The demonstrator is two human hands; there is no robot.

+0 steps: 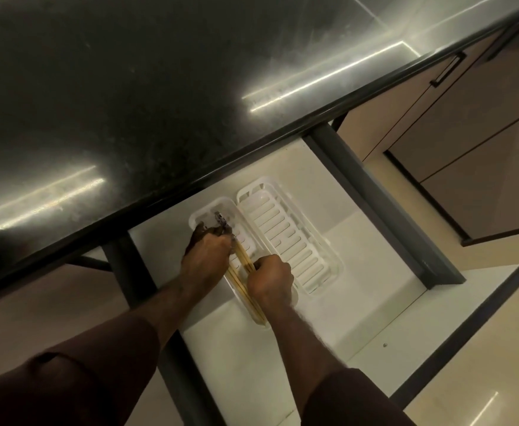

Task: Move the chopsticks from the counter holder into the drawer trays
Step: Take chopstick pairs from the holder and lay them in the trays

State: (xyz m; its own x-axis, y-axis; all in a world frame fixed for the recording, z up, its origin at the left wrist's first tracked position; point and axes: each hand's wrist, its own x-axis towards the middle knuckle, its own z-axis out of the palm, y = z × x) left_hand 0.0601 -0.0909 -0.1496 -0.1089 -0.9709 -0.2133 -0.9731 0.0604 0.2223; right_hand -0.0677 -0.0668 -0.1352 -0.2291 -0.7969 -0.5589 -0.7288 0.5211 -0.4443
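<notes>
An open drawer (359, 302) below the black counter holds two white slotted trays side by side. Several light wooden chopsticks (246, 278) with dark patterned ends lie lengthwise in the left tray (203, 210). My left hand (206, 256) presses on their far part, fingers closed around them. My right hand (270, 281) is closed over their middle, close beside the left hand. The right tray (286, 235) holds nothing. No counter holder is in view.
The black counter (129, 103) overhangs the drawer's back. Dark drawer rails (384, 204) run along both sides. Brown cabinet doors (467, 133) with a dark handle stand at the right. Pale floor (482, 395) shows at the lower right.
</notes>
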